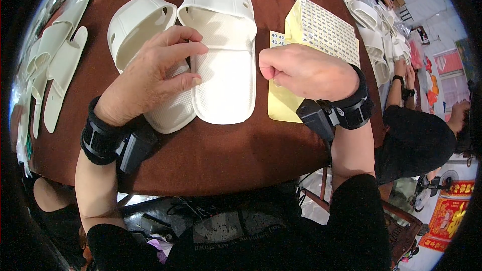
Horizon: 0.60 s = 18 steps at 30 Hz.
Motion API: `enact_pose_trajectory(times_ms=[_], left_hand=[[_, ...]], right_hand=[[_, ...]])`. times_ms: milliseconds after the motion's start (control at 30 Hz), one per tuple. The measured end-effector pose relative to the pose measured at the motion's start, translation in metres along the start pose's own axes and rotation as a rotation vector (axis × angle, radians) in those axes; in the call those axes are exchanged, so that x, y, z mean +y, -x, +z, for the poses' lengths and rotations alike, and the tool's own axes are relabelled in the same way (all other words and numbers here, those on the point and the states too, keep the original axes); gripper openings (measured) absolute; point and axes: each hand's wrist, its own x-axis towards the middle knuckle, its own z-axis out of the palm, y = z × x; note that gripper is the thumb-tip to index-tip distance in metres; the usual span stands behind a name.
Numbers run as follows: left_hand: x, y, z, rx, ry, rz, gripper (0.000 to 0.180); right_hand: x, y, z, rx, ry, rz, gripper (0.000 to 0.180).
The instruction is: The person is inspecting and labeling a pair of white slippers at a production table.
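Observation:
Two white slippers [223,85] lie side by side on the table, toe ends away from me. Above the left slipper [170,108] is my left hand [158,73], its fingers and thumb apart and reaching over the inner edge of the right slipper; it grips nothing. My right hand [306,70] is closed above a yellow backing sheet [284,103] with a few small printed stickers left at its upper corner. Its fingertips are curled together, and whatever they may pinch is too hidden to make out. Behind it stands a thick stack of sticker sheets [324,27], printed all over.
A brown cloth covers the table [201,160]. More white slippers [60,70] lie along its left edge, beside clear plastic wrapping. At the right edge is a heap of white slippers [374,40], where a co-worker's hands [404,73] are busy. Another person works farther back.

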Motion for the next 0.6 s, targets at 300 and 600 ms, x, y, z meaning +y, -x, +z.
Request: enact_pose_trajectory(times_ms=[300,600], left_hand=[[0.000,-0.001,-0.001,-0.008,-0.006,0.005,0.040],[-0.001,0.000,0.000,0.009,-0.017,0.022,0.040]], right_hand=[[-0.002,0.009,0.015,0.259,0.258,-0.040,0.007],[-0.005,0.012,-0.005,0.153,0.127,0.088,0.010]])
